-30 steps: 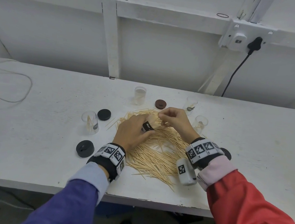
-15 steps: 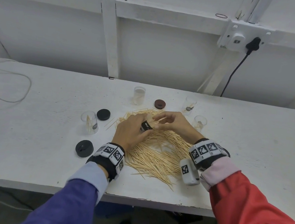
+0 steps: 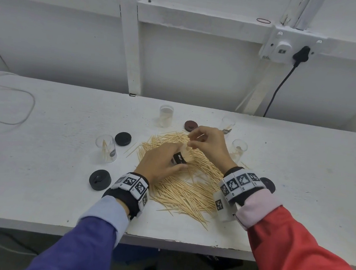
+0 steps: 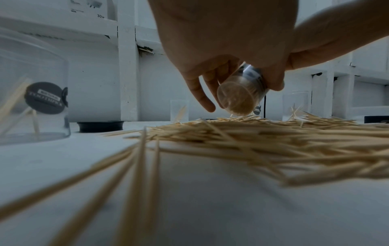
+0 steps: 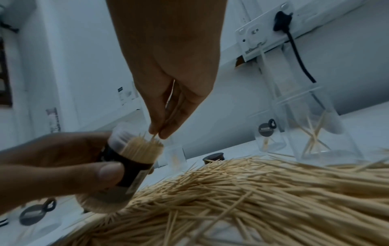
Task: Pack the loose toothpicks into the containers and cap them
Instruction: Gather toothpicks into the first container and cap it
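While the left hand [image 3: 158, 161] gripped a clear container [image 3: 182, 156] with its fingers and thumb curled round the dark-labelled wall, the vessel was tilted above the heap of loose toothpicks [image 3: 189, 187] on the white table [image 3: 46, 175]. Seen from the right wrist, this container [image 5: 134, 159] was packed with toothpicks whose tips stood out of its open mouth, and the thumb [image 5: 105, 171] pressed against its label. The right hand [image 3: 209, 143] was held just above that mouth, its fingertips [image 5: 162, 131] pinching a few toothpicks, with their lower ends at or just above the tips of those already inside. In the left wrist view the container's transparent base [image 4: 235, 98] faced the camera, just above the heap [image 4: 263, 141].

Four further clear containers stood upright and uncapped around the heap: one at left [image 3: 105, 150], one at the far edge [image 3: 166, 115], and two at right [image 3: 227, 124] [image 3: 238, 149], each holding only a few sticks. Loose caps lay on the table: two black ones at left [image 3: 123, 138] [image 3: 99, 179], a brown one [image 3: 190, 125] beyond the heap, and another dark one [image 3: 268, 184] partly hidden behind the right wrist. A black cable [image 3: 277, 88] ran down from a wall socket [image 3: 282, 49].
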### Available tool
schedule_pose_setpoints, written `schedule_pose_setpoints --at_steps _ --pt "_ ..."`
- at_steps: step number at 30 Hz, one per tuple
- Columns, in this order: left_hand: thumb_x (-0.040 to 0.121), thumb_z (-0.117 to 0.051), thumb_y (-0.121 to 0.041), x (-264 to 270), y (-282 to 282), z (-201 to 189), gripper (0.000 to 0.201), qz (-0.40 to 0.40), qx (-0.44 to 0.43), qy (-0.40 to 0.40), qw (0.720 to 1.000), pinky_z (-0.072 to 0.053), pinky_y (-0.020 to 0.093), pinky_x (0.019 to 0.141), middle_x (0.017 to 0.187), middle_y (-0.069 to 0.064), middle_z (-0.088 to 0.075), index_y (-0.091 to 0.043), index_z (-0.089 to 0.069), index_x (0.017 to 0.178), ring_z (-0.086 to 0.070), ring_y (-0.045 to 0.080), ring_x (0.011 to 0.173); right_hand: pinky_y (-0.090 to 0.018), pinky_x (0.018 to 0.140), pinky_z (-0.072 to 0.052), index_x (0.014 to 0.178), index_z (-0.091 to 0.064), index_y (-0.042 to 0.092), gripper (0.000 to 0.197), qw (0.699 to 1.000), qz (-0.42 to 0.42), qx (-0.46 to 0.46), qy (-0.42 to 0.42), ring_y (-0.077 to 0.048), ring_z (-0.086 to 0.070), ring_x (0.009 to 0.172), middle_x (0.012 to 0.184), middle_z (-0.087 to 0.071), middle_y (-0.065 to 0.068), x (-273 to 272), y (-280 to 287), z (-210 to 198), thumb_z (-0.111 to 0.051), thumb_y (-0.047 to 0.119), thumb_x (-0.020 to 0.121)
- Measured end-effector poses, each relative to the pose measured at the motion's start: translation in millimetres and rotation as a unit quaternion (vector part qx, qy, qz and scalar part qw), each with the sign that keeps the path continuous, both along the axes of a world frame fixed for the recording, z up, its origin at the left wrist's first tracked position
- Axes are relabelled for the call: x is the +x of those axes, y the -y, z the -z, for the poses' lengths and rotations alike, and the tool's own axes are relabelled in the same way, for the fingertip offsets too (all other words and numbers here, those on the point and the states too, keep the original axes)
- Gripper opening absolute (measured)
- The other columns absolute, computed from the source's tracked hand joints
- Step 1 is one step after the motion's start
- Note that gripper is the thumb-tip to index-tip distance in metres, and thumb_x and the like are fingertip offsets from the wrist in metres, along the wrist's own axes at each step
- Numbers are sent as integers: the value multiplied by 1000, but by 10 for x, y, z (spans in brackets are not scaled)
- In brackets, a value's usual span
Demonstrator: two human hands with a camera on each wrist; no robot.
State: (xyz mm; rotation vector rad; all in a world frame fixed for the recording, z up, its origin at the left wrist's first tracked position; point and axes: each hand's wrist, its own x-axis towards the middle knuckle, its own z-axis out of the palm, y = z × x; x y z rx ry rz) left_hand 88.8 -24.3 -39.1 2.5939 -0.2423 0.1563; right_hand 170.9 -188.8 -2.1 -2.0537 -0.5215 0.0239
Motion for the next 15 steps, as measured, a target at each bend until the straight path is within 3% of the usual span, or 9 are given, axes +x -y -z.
schedule_pose_setpoints --at_steps 5,9,12,15 --pt "88 -55 -59 16 -30 18 49 -45 -12 29 999 -50 35 77 112 -11 -60 -30 -47 127 -54 11 104 -28 85 -56 101 -72 11 15 999 -38 -2 36 -7 -69 90 93 -73 1 -65 -68 59 -65 4 89" --pt "89 -52 -59 27 -45 27 51 -86 -22 47 995 -51 38 79 115 -8 -60 -28 -46 129 -54 14 107 -27 91 -52 118 -67 22 23 996 -73 38 -32 -4 -64 105 113 -70 5 -100 -76 37 -57 25 97" --pt "90 -53 -57 23 -39 18 57 -86 -25 52 995 -50 38 82 124 -5 -57 -26 -41 137 -51 16 114 -29 86 -56 129 -58 28 44 987 -111 13 -116 -10 -63 108 127 -61 4 -110 -72 -1 -70 34 87" --pt "90 -59 -48 21 -36 16 63 -89 -12 71 993 -48 36 86 132 0 -53 -20 -37 143 -47 19 122 -30 72 -58 121 -64 18 46 994 -71 -8 -78 -17 -67 92 113 -65 -1 -114 -66 -31 -80 20 78"
